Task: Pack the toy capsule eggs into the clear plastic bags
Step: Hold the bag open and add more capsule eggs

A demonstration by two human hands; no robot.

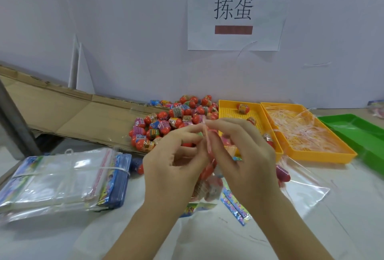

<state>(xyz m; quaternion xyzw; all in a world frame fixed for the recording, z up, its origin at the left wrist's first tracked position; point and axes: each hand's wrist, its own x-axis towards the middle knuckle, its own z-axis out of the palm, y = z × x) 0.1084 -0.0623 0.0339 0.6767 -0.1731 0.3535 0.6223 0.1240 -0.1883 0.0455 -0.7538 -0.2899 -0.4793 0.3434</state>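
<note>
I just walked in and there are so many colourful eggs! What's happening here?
A person is packing toy eggs. The left hand and right hand pinch the pink strip at the top of a clear bag that already has eggs inside. A big pile of eggs waits behind, a stack of empty bags lies to the left, and a yellow tray on the right holds loose pink strips.

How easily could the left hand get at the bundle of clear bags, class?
Likely yes: nothing lies between the left hand and the bundle of clear bags, though its fingers pinch the pink strip.
</note>
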